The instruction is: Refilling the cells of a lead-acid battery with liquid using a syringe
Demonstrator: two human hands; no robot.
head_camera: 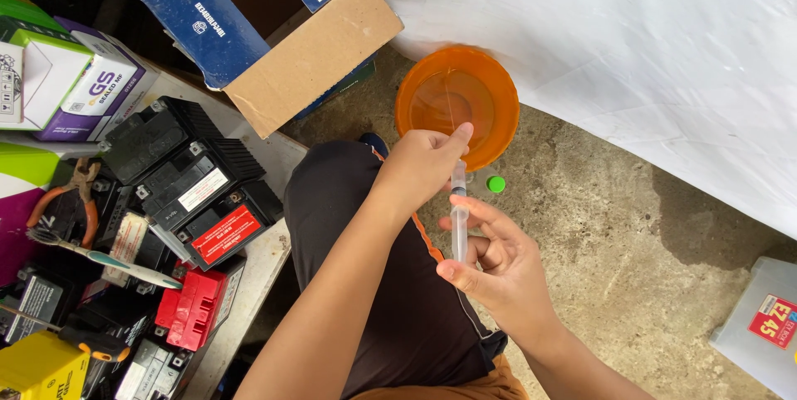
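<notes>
A person crouched over a concrete floor [614, 226] holds a clear syringe [459, 217] upright between both hands, the left hand [423, 163] pinching its upper end with the grip closed on it, the right hand [498, 263] wrapped around the barrel lower down, fingers clamped on it. Just beyond the hands an orange plastic bowl [457, 101] sits on the floor beside a small green cap [496, 184], at the edge of a white sheet [631, 51]. To the left, a low surface [266, 259] carries black and red batteries [203, 201], orange-handled pliers [70, 197] and an open cardboard box [307, 51].
</notes>
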